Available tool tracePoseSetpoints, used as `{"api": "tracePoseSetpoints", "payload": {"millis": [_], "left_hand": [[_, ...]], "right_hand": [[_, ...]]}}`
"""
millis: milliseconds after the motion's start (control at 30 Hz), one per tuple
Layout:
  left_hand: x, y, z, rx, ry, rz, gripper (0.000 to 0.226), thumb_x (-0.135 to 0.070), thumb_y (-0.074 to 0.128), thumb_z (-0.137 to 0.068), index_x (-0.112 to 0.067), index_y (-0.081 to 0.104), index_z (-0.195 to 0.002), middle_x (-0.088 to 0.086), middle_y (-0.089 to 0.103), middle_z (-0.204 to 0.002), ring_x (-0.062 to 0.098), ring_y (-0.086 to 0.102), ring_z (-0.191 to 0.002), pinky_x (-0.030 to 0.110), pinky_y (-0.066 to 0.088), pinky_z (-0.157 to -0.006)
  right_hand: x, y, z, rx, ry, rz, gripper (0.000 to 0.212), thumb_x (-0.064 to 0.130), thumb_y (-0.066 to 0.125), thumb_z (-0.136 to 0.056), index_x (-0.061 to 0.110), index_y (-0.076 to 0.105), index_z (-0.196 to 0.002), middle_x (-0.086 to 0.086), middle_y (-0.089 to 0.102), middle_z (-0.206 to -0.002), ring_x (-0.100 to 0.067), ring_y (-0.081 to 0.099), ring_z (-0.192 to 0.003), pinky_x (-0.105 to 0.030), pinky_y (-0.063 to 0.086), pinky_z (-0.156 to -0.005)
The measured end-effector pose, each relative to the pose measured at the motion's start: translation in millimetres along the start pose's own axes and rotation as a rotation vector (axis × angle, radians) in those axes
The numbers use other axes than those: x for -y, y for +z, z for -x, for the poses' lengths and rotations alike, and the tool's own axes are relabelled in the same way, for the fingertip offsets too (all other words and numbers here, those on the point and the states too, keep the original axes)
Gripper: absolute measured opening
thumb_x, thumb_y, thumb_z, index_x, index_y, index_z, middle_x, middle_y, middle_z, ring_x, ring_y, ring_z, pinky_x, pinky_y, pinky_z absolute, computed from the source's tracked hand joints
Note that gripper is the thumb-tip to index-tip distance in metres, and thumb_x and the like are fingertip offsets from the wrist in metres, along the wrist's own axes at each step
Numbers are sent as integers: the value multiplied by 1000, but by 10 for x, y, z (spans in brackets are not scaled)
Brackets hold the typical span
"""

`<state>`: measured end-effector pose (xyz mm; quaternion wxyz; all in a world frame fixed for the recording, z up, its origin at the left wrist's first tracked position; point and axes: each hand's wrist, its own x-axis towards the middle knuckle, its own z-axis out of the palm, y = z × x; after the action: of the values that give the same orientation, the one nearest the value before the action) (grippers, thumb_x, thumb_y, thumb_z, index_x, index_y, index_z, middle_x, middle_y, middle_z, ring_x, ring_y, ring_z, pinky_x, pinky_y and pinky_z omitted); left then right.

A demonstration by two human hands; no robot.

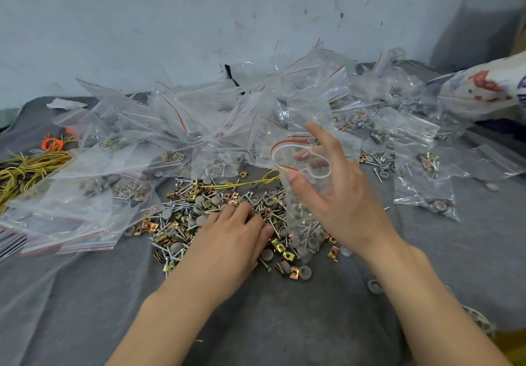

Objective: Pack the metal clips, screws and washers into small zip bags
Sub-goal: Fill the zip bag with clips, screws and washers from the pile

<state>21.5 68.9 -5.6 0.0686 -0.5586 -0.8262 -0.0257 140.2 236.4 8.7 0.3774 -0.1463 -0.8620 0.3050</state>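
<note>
Head view: my right hand (336,192) holds the zip bag (304,223) by its red-lined mouth, thumb and fingers spreading it open. The bag hangs below my palm with screws and washers in its bottom. My left hand (230,240) lies palm down just left of the bag on the pile (182,217) of loose clips, screws and washers, fingers bent; I cannot tell whether it grips any. Beyond both hands lie heaped bags (176,126) on the grey cloth (284,323).
</note>
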Motion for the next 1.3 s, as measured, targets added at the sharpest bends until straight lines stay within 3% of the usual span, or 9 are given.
{"api": "tracePoseSetpoints", "payload": {"millis": [167,467,800,1000,1300], "left_hand": [[92,-39,17,97,35,129,41,-56,33,-98,-39,55,-128,-14,43,-123,9,39,-118,26,31,-98],[99,-21,24,49,49,288,28,-48,50,-96,-32,56,-117,-15,48,-122,8,40,-119,29,36,-102],[167,-56,30,-58,76,295,21,-33,50,-99,-29,64,-114,-15,61,-109,9,53,-106,34,41,-96],[172,-40,81,17,86,189,35,-52,40,-97,-37,60,-122,-16,49,-120,8,43,-116,27,36,-99],[72,-13,57,-53,-37,68,31,-46,32,-101,-34,52,-122,-12,46,-116,12,44,-113,28,36,-96]], "right_hand": [[12,3,-11,1,-4,9,65,60,54,-95,46,23,-151,22,64,-117,-9,60,-115,-49,47,-103],[17,19,4,13,-13,6,65,58,53,-96,44,22,-152,21,63,-118,-9,59,-118,-50,45,-105],[-13,19,-8,-8,-20,8,63,60,53,-96,47,22,-150,22,64,-118,-10,60,-118,-53,48,-102],[-8,15,-8,-6,-13,5,63,59,52,-97,46,23,-150,22,63,-118,-12,60,-119,-52,45,-106],[17,3,-6,3,-7,7,63,55,54,-97,44,22,-151,22,63,-117,-3,57,-115,-48,43,-108]]}}
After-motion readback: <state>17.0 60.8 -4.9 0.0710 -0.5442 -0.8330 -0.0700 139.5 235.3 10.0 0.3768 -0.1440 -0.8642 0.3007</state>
